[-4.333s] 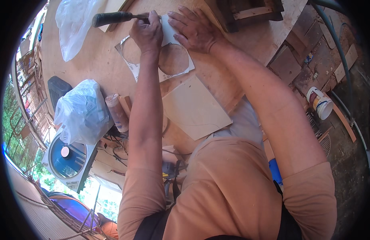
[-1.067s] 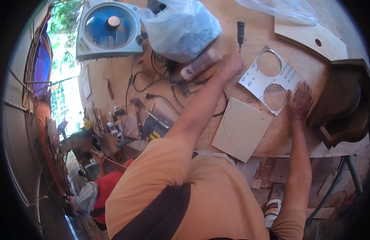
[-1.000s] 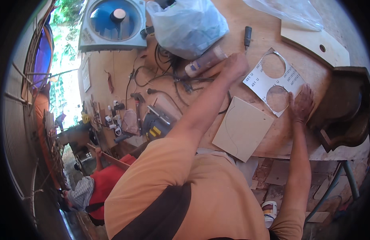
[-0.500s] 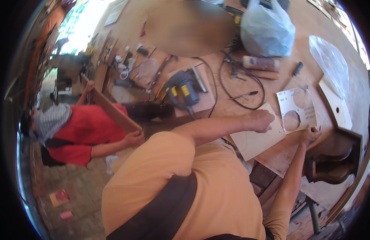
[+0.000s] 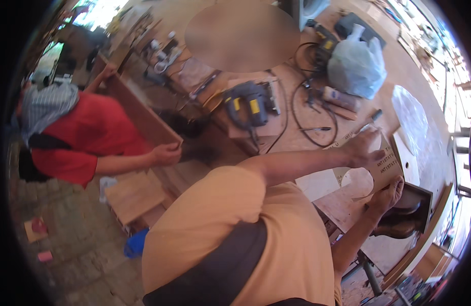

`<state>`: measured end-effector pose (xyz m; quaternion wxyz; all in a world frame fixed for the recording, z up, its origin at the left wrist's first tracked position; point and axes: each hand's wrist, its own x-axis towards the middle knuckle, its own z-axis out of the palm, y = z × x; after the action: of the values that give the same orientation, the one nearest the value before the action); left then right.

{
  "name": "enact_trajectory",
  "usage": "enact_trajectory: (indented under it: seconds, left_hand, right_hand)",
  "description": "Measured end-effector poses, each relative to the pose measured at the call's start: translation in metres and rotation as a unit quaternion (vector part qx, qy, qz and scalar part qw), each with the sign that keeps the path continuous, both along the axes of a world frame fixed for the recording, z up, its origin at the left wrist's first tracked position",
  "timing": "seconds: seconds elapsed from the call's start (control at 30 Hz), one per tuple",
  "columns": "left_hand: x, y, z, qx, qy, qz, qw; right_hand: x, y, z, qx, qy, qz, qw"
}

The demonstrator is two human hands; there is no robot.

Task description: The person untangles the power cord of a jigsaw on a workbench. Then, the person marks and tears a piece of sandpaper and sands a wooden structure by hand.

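Note:
Between my hands is a thin tan sheet (image 5: 382,174), apparently sandpaper backing, with black print and round cut-outs. It overlaps a plain pale panel (image 5: 313,184) on the workbench. My left hand (image 5: 365,148) lies over the sheet's upper part with fingers stretched and thumb apart. At the sheet's lower right edge, my right hand (image 5: 387,196) pinches it between thumb and fingers. A dark moulded wooden piece (image 5: 407,204) sits just beyond the right hand. Behind the sheet is a pale board (image 5: 404,158) with a small hole.
A jigsaw (image 5: 248,107) and its cord lie left of my hands. Farther back are a pen (image 5: 317,128), a brown cylinder (image 5: 342,98), a filled plastic bag (image 5: 357,66) and a clear plastic sheet (image 5: 411,115). At left, a person in red (image 5: 100,127) holds a long board (image 5: 141,109).
The sheet has come left, partly over the pale panel, still in my right hand. My left hand has gone from closed above the panel to spread over the sheet. The view has shifted.

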<state>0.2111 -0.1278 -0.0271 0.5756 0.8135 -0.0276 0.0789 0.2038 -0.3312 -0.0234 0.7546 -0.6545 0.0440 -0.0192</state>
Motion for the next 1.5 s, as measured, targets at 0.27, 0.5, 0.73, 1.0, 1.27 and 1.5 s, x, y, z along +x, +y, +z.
enact_trajectory:
  seconds: [0.27, 0.5, 0.73, 1.0, 1.27, 1.5]
  left_hand:
    - [-0.031, 0.003, 0.022, -0.271, 0.079, -0.149, 0.948]
    - [-0.027, 0.01, 0.016, -0.227, 0.049, -0.134, 0.963]
    - [-0.016, 0.008, 0.012, -0.243, 0.027, -0.183, 0.952]
    - [-0.01, 0.024, -0.006, -0.213, 0.087, -0.127, 0.965]
    - [0.004, 0.056, -0.063, -0.312, 0.285, -0.079, 0.903]
    - [0.012, 0.057, -0.119, -0.367, 0.357, -0.002, 0.859]
  right_hand:
    - [-0.007, 0.048, 0.015, 0.133, 0.08, 0.118, 0.981]
    - [-0.023, 0.09, 0.008, -0.372, -0.14, -0.007, 0.917]
    - [-0.015, 0.109, 0.021, -0.063, 0.004, -0.02, 0.998]
    - [0.006, 0.093, 0.007, -0.107, -0.003, 0.178, 0.978]
    - [0.029, 0.097, -0.021, -0.197, 0.116, 0.301, 0.926]
    - [0.059, 0.099, -0.077, -0.232, 0.087, 0.35, 0.903]
